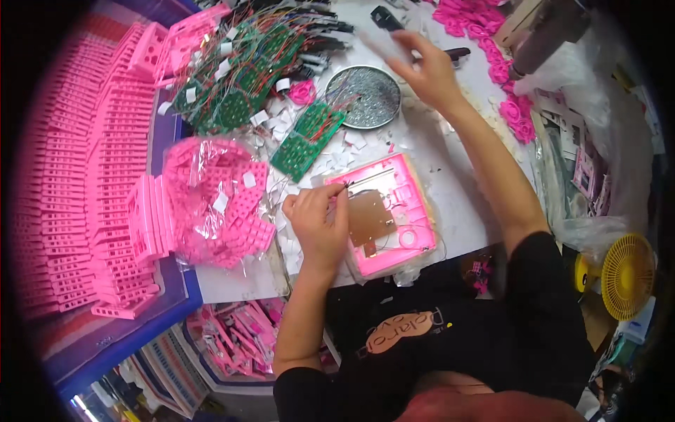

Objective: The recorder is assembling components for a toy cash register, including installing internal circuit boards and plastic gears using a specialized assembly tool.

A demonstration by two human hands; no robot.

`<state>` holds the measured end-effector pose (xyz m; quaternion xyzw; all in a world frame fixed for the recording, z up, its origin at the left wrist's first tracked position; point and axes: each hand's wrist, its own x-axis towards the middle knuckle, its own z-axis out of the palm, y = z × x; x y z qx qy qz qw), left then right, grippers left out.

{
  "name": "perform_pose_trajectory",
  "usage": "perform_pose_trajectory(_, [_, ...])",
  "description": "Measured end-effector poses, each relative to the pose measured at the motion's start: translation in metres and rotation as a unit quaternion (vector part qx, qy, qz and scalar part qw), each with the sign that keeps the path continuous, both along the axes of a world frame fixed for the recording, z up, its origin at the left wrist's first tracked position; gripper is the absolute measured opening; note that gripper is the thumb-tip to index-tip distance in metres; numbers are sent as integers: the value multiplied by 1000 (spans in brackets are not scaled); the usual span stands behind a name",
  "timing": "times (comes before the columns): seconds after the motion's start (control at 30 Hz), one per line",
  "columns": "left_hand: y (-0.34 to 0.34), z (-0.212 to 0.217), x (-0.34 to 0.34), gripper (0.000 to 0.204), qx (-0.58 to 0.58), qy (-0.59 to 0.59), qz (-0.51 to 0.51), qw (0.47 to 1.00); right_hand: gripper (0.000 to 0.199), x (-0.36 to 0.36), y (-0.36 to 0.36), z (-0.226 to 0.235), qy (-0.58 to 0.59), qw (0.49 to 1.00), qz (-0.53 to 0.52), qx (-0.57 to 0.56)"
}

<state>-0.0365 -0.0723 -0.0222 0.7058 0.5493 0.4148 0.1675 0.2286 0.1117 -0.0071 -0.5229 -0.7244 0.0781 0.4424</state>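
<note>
A pink plastic housing [416, 211] lies on a wrapped pad in front of me, with a brown square panel [373, 219] and thin wires inside it. My left hand [316, 219] rests at the housing's left edge, thumb and fingers pinched together. A tiny dark tip shows at the pinch; I cannot make out what it is. Beyond the housing, my right hand [430, 74] is raised past a round tin of small metal screws [364, 97], its fingers apart and partly blurred. A black object [385, 19] lies just beyond its fingertips, and a dark tool [458, 53] is beside the hand.
Green circuit boards with wires [242, 77] are heaped at the back left; one board [308, 142] lies nearer. A bag of pink parts [218, 200] sits left of the housing. Stacked pink frames [105, 169] fill the far left. A yellow fan [628, 276] stands at right.
</note>
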Motion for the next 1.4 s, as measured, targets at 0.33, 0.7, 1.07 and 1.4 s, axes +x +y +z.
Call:
perform_pose_trajectory(0.33, [19,12,-8,8,-18,-9,-127,992,65,-32,-156,44,-130,907,308,-256])
perform_pose_trajectory(0.7, [37,37,-21,9,13,143,-307,941,54,-36,-150,30,-166,896,381,-152])
perform_pose_trajectory(1.07, [8,36,-16,14,-173,17,-196,965,25,-52,-150,45,-310,855,399,-116])
perform_pose_trajectory(1.4, [29,57,-10,18,-376,-6,-197,906,26,-54,-175,50,-358,865,350,-34])
